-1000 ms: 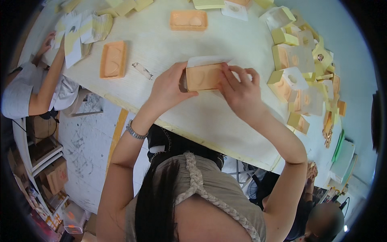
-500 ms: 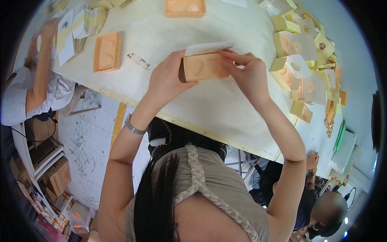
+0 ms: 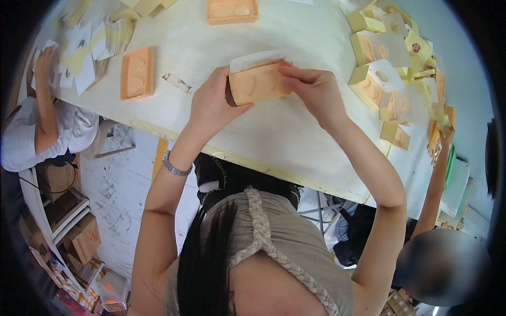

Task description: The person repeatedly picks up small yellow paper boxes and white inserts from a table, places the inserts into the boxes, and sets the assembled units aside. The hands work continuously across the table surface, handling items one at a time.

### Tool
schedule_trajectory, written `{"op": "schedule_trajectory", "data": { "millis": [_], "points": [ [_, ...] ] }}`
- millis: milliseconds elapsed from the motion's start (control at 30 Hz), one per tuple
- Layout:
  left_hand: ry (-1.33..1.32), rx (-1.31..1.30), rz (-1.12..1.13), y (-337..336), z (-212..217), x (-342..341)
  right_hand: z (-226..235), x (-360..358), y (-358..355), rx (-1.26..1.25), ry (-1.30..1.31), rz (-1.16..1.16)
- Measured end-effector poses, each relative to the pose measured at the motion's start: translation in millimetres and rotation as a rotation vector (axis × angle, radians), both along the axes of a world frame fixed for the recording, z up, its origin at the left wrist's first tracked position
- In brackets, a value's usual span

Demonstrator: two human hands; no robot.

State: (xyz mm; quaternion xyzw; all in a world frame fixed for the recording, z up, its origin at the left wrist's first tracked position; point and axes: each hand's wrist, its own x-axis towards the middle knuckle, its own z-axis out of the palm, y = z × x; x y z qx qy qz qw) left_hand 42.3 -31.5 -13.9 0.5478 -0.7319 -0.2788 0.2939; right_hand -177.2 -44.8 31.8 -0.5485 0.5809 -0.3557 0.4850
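Both hands, left [image 3: 211, 105] and right [image 3: 315, 92], gripping opposite ends of an orange moulded tray [image 3: 259, 84]; perhaps white card [image 3: 256, 59] behind

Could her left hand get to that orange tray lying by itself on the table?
Probably yes. The left hand holds the orange box, but the orange tray lies close to its left with only bare table between.

Sleeveless top in a greyish-beige, kinda khaki fabric, with a chunky braided trim [image 3: 263, 237] in a paler cream running along the neckline and over the shoulder. Both arms are bare all the way up. The left wrist has a silvery metal link bracelet [image 3: 175, 167], looks like a chain or watch band. Long dark straight hair [image 3: 205, 263] hangs down the front. No rings visible on the left hand [image 3: 213, 102] or right hand [image 3: 313, 92].
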Motion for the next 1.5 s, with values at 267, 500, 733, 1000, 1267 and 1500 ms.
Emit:
{"op": "schedule_trajectory", "data": {
  "millis": [267, 500, 733, 1000, 1267, 1500],
  "points": [
    [-0.062, 0.077, 0.023, -0.5, 5.4, -0.8, -9.0, -19.2, 5.0, -0.944, 0.953, 0.488],
    [-0.07, -0.051, -0.058, -4.6, 0.5, -0.7, 7.5, -25.3, -10.0, -0.791, 0.907, 0.571],
    [-0.044, -0.008, -0.042, -3.2, 0.8, -3.3, 17.3, -12.2, -14.7, -0.51, 1.165, 0.726],
    [-0.032, -0.066, -0.01, -2.8, 1.5, -4.3, 20.1, -2.2, 19.3, -0.819, 1.107, 0.719],
    [-0.135, 0.111, -0.253, -15.8, 27.1, 11.5, -26.5, 25.9, 22.5, -1.035, 0.828, 0.52],
    [-0.338, -0.434, 0.009, -162.9, 55.6, -23.3, 1.5, -33.0, -4.6, -0.848, 0.642, 0.009]
  ]
}}
